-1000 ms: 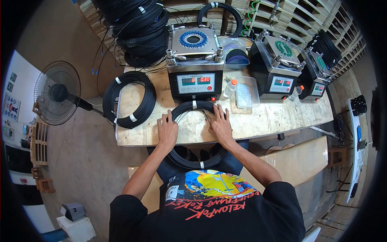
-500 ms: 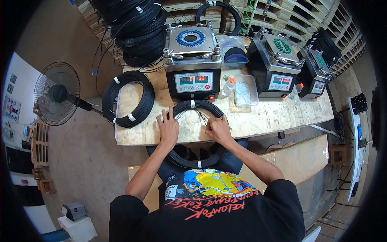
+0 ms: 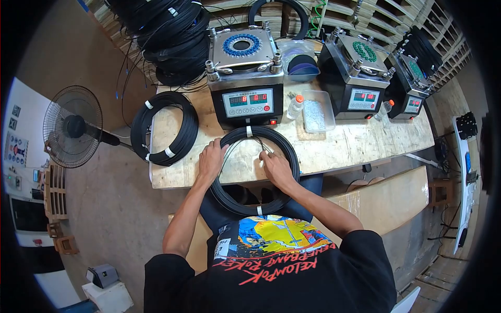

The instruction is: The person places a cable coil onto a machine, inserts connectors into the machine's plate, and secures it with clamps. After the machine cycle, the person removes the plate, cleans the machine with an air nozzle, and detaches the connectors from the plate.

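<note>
A coil of black cable (image 3: 293, 156), tied with white bands, leans across the table's front edge and my lap. My left hand (image 3: 211, 161) is closed round the upper left side of the coil. Inside the ring, my right hand (image 3: 276, 168) pinches the thin loose cable ends (image 3: 257, 140) that hang from the top of the coil. Its fingertips are partly hidden. Just behind the coil stands a machine (image 3: 247, 99) with a red digital display and a ring of blue connectors on its top plate.
Another banded cable coil (image 3: 182, 130) lies at the table's left. To the right are a bottle with an orange cap (image 3: 295, 108), a clear tray (image 3: 319, 128) and two machines with green connectors (image 3: 357, 78). Cable coils (image 3: 177, 52) are piled behind; a fan (image 3: 73, 126) stands left.
My left hand has gone from spread fingers to a hold on the coil. My right hand has moved left, off the coil's right side to the cable ends. The display now shows different digits.
</note>
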The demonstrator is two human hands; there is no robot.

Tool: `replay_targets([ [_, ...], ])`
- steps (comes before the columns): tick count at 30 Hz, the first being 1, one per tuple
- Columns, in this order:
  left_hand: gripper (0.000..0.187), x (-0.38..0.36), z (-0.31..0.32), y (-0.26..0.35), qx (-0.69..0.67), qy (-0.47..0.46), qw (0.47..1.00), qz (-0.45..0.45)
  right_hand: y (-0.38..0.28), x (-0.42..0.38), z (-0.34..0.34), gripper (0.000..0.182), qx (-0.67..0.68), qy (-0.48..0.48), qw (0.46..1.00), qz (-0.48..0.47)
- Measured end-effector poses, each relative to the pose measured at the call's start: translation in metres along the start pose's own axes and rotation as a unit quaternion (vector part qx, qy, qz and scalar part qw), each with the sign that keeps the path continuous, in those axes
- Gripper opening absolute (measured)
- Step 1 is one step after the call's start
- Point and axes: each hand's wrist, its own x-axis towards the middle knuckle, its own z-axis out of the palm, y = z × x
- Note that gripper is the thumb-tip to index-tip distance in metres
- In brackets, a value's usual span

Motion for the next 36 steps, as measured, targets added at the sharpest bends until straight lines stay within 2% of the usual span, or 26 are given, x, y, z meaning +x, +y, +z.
replay_targets([
  [5, 0.042, -0.002, -0.004, -0.009, -0.139, 0.058, 0.988, 0.026, -0.002, 0.006, -0.003, 0.020, 0.026, -0.024, 0.999, 0.027],
  [7, 0.043, -0.004, -0.005, -0.010, -0.152, 0.058, 0.987, 0.011, -0.010, 0.011, -0.005, 0.019, 0.053, -0.021, 0.993, 0.102],
  [9, 0.044, -0.007, -0.004, -0.013, -0.163, 0.062, 0.985, -0.005, -0.017, 0.015, -0.001, 0.019, 0.069, -0.026, 0.990, 0.117],
  [11, 0.046, -0.009, -0.001, -0.015, -0.205, 0.115, 0.972, 0.008, -0.027, 0.020, 0.005, 0.019, 0.087, -0.025, 0.987, 0.134],
  [14, 0.046, -0.009, 0.001, -0.018, -0.194, 0.116, 0.974, 0.001, -0.047, 0.027, 0.016, 0.018, 0.122, -0.020, 0.984, 0.125],
  [16, 0.046, -0.009, -0.007, -0.009, -0.184, 0.103, 0.977, -0.015, -0.051, 0.031, 0.030, 0.015, 0.278, -0.008, 0.947, 0.162],
  [17, 0.046, -0.010, -0.010, -0.005, -0.172, 0.089, 0.981, -0.026, -0.046, 0.033, 0.033, 0.013, 0.347, -0.037, 0.917, 0.193],
  [18, 0.046, -0.010, -0.015, -0.001, -0.160, 0.074, 0.984, -0.037, -0.042, 0.033, 0.033, 0.013, 0.347, -0.040, 0.918, 0.190],
  [20, 0.048, -0.001, 0.000, -0.016, -0.162, 0.087, 0.983, -0.029, -0.030, 0.030, 0.032, 0.010, 0.399, -0.091, 0.876, 0.256],
  [21, 0.050, 0.005, 0.013, -0.032, -0.192, 0.061, 0.979, -0.034, -0.020, 0.027, 0.038, 0.009, 0.435, -0.093, 0.854, 0.270],
  [22, 0.052, 0.010, 0.009, -0.031, -0.222, 0.036, 0.974, -0.038, -0.015, 0.023, 0.035, 0.009, 0.433, -0.093, 0.854, 0.272],
  [23, 0.053, 0.016, 0.000, -0.033, -0.239, -0.058, 0.967, -0.071, -0.011, 0.021, 0.031, 0.009, 0.445, -0.107, 0.845, 0.278],
  [24, 0.053, 0.022, 0.001, -0.038, -0.241, -0.056, 0.966, -0.071, -0.009, 0.021, 0.025, 0.009, 0.456, -0.121, 0.835, 0.284],
  [25, 0.052, 0.028, 0.001, -0.043, -0.220, -0.111, 0.967, -0.060, -0.008, 0.024, 0.018, 0.011, 0.485, -0.143, 0.803, 0.314],
  [26, 0.050, 0.031, 0.003, -0.047, -0.198, -0.167, 0.965, -0.049, -0.007, 0.025, 0.016, 0.011, 0.484, -0.144, 0.804, 0.313],
  [28, 0.046, 0.031, 0.003, -0.049, -0.209, -0.173, 0.961, -0.052, -0.004, 0.028, 0.018, 0.017, 0.450, -0.151, 0.825, 0.307],
  [30, 0.045, 0.031, 0.008, -0.053, -0.171, -0.076, 0.981, 0.045, -0.002, 0.027, 0.021, 0.019, 0.435, -0.139, 0.844, 0.281],
  [31, 0.045, 0.032, 0.006, -0.052, -0.170, -0.076, 0.982, 0.045, -0.001, 0.026, 0.024, 0.020, 0.418, -0.130, 0.862, 0.256],
  [34, 0.038, 0.026, 0.000, -0.048, -0.207, -0.098, 0.973, 0.038, 0.006, 0.019, 0.028, 0.023, 0.405, -0.134, 0.868, 0.253],
  [36, 0.034, 0.026, -0.002, -0.044, -0.367, -0.214, 0.898, -0.112, 0.013, 0.016, 0.024, 0.025, 0.390, -0.129, 0.880, 0.240],
])
